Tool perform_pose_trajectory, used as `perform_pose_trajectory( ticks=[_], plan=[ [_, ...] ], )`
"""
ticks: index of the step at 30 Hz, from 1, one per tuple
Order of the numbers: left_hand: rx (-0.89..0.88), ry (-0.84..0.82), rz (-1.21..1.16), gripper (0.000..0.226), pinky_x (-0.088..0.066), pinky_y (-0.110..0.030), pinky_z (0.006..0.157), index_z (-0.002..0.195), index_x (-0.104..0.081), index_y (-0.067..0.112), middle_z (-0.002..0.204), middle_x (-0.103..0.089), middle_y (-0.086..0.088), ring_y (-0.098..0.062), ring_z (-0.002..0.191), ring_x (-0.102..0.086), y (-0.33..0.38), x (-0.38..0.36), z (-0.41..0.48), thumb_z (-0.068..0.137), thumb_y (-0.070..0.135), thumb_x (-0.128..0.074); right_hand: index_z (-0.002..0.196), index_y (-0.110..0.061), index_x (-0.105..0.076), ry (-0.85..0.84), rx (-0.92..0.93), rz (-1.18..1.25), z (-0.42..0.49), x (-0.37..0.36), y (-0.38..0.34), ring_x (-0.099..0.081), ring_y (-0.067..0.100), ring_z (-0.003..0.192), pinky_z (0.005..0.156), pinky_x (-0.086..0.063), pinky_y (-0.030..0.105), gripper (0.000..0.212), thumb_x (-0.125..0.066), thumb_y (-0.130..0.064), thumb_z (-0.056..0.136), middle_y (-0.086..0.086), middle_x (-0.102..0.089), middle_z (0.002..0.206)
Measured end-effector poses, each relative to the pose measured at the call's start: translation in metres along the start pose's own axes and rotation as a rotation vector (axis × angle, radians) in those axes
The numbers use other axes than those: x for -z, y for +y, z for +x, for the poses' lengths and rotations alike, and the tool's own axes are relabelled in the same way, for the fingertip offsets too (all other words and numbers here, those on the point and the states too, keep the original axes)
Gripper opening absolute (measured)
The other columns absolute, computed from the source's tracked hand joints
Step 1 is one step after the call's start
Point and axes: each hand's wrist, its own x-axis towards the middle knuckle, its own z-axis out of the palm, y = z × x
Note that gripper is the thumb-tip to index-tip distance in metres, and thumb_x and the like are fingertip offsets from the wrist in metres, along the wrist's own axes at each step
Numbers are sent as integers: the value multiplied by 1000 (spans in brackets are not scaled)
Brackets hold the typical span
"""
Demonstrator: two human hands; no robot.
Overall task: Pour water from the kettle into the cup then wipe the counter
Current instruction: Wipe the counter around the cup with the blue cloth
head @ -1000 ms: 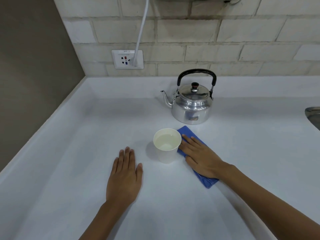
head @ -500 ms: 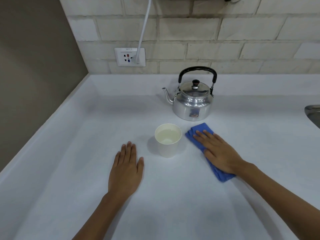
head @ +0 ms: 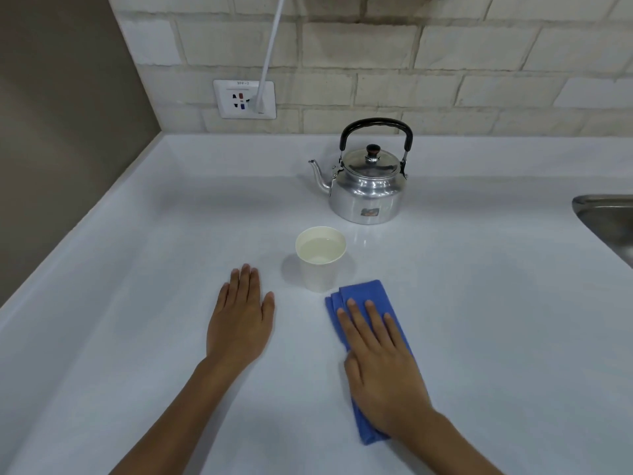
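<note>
Wiping stage: the pour looks done, since the cup holds water and the kettle stands upright; what remains, by my judgement, is the wipe.
Left hand [head: 239,323]: flat and open on the counter [head: 120,320], palm down, fingers together, gripping nothing; near the cup's left side but apart from it. If it slid right it could nudge the cup.
Cup [head: 320,257]: white paper cup, upright, water inside, standing between the two hands and in front of the kettle. It looks light, so a small knock could tip it and wet the surface being cleaned.
Cloth [head: 363,293]: blue, folded, lying on the counter; its far corner sits just beside the cup's base, whether touching I cannot tell. This is the main risk: a stroke forward or leftward would push the cloth into the cup.
Right hand [head: 380,365]: open, pressed flat on the cloth, fingers spread, not clutching it. With only downward pressure, the folds could slip or bunch under a fast stroke.
Kettle [head: 368,190]: metal, lid on, spout pointing left, well behind the cloth; little danger unless a stroke runs long.
Sink [head: 603,214]: edge at far right, well apart.
</note>
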Motion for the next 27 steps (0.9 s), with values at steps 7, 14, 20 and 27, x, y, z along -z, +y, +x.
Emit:
perform_pose_trajectory(
  ticks=[7,14,20,27],
  plan=[
    [2,-5,-8,58,4,-29,114,144,-2,7,157,-3,-7,-18,144,1,-3,0,-1,96,38,-16,145,-21,4,-23,-274,-90,10,13,76,6,18,144,116,4,33,57,-5,-28,89,0,5,157],
    [16,-16,24,58,0,-33,116,144,-4,4,156,-5,-12,-23,144,-2,2,-1,0,97,35,-17,145,-12,6,-55,-263,-134,4,5,17,5,31,143,117,1,43,74,14,-31,74,8,7,157],
    [26,-48,23,57,2,-31,114,144,-1,5,156,-3,-11,-22,144,0,0,1,-1,97,35,-15,145,-11,2,-80,-115,-24,-4,-6,-47,9,33,141,116,2,51,66,3,-32,83,7,4,156],
    [49,-150,-237,56,5,-27,113,145,-2,11,157,0,-6,-16,143,3,12,26,-19,98,38,-18,146,-19,-5,13,-96,287,13,8,4,8,13,143,115,11,30,51,-19,-33,99,-4,1,156]
  ],
)
